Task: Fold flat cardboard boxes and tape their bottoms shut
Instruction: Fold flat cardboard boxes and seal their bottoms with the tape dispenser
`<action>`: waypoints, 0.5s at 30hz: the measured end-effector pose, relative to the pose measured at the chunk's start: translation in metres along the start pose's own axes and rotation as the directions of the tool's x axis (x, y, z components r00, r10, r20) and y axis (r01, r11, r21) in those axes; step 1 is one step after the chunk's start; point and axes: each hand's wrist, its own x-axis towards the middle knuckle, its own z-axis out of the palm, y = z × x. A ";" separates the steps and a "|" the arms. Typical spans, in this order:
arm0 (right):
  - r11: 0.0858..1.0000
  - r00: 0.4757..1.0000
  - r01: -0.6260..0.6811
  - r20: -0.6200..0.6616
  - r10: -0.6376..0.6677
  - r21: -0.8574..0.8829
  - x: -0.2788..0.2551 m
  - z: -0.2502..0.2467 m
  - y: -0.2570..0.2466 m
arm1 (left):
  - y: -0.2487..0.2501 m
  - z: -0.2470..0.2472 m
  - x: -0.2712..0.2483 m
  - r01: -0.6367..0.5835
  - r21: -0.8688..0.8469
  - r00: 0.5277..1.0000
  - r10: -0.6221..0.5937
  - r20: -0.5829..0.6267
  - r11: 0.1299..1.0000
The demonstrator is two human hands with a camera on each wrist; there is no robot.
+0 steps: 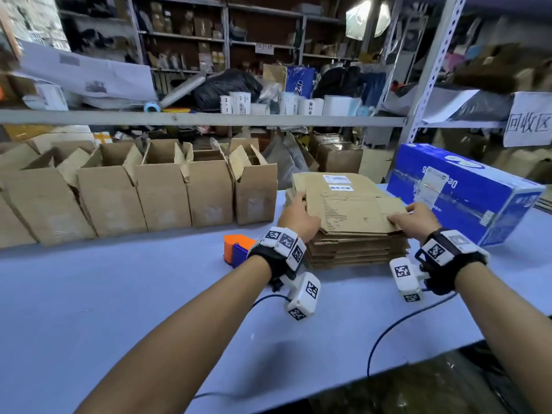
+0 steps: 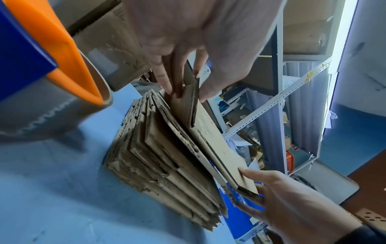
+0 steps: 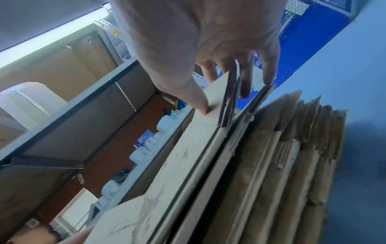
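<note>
- Head view: the stack of flat cardboard boxes lies on the bench.
- Left hand and right hand pinch the top blank at opposite ends of the stack.
- Judgement: light, stiff; hold by the edges.
- Beyond the stack: folded boxes.

**Warehouse packing room**

Crowded metal shelves across the top of the frame, a row of open cardboard boxes at left, flattened cartons stacked at centre on a blue worktable, tape dispenser just beside.
</note>
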 end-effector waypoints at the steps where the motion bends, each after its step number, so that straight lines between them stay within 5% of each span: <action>1: 0.999 1.000 0.009 -0.010 -0.008 0.045 -0.003 -0.001 -0.001 | 0.002 -0.001 -0.001 -0.009 -0.046 1.000 0.008 -0.015 0.999; 8: 0.911 0.980 0.177 -0.152 -0.128 0.374 -0.035 -0.019 -0.020 | 0.022 -0.009 -0.010 -0.028 -0.405 1.000 0.027 -0.008 0.914; 12: 0.749 0.966 0.253 -0.204 -0.160 0.612 -0.059 -0.037 -0.033 | 0.039 -0.034 -0.026 -0.224 -0.411 0.974 0.186 -0.132 0.884; 15: 0.667 0.959 0.279 -0.159 -0.236 0.690 -0.076 -0.041 -0.043 | 0.055 -0.067 -0.046 -0.406 -0.401 0.910 0.323 -0.259 0.821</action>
